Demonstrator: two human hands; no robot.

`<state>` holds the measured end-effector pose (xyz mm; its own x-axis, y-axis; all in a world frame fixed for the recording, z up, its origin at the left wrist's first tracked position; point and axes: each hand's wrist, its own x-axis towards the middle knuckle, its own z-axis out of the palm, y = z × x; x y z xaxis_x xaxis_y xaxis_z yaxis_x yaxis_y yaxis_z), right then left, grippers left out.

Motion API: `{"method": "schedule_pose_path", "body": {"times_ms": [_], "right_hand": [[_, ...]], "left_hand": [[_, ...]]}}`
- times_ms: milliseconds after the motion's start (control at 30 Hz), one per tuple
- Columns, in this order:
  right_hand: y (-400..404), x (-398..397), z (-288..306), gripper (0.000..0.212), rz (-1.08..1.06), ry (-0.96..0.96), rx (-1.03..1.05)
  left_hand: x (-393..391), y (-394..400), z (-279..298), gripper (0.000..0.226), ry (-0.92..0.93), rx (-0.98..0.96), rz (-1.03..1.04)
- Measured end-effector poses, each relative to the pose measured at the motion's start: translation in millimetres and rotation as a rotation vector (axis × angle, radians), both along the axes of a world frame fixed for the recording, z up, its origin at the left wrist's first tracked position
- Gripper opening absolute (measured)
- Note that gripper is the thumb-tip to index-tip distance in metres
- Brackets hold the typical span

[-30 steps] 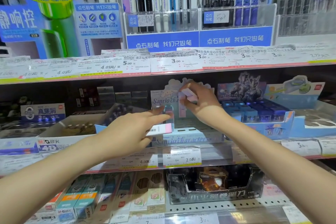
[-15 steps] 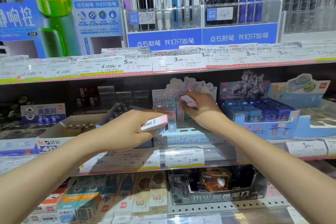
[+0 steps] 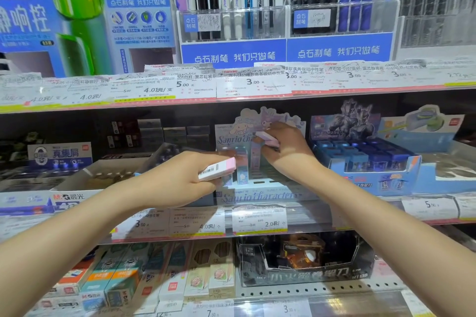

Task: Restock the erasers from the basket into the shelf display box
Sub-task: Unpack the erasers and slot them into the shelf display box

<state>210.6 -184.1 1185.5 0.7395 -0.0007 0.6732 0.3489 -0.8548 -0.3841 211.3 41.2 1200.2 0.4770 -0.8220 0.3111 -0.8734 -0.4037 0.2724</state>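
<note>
Crowded stationery shelf (image 3: pixel 231 216), price-tagged edges

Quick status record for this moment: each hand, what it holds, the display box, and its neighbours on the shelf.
left hand: gripping a pink-and-white eraser, barcode side up, in front of the display box
right hand: inside the box, fingers around a pale pink eraser
display box: pastel, middle shelf; a few erasers stand upright inside
right neighbour: blue eraser box
price tag below box: reads 2.0
basket: not in view
</note>
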Motion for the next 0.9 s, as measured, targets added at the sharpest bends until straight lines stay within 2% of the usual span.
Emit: {"method": "schedule_pose_path", "body": {"times_ms": [167,300,467,567,633,733,833,900], "right_hand": [[-0.6,0.3,0.0,0.044,-0.009,-0.014,0.029],[1.0,0.4,-2.5,0.028,-0.001,0.078,-0.027],[-0.9,2.5,-1.9,0.02,0.021,0.136,0.099],[0.6,-3.7,6.7,0.019,0.005,0.223,0.142],[5.5,-17.5,11.9,0.029,0.143,0.318,0.332],[9.3,-43.9,14.7,0.024,0.505,0.577,0.639],[9.1,-59.8,11.6,0.02,0.776,0.801,0.783],[9.5,-67.1,8.1,0.019,0.849,0.88,0.837]], "left_hand": [[-0.1,1.6,3.3,0.016,0.021,0.021,0.0],[0.2,1.7,3.3,0.012,0.036,0.034,-0.006],[-4.4,-0.8,5.5,0.021,0.023,0.009,0.028],[-7.2,-2.9,4.5,0.016,-0.008,-0.021,0.067],[-9.5,-4.3,1.7,0.01,-0.063,-0.094,0.098],[-16.2,-6.8,-0.6,0.015,-0.147,-0.189,0.098],[-25.8,-9.5,-1.1,0.024,-0.139,-0.287,0.101],[-33.3,-13.0,-1.1,0.023,-0.073,-0.351,0.082]]}}
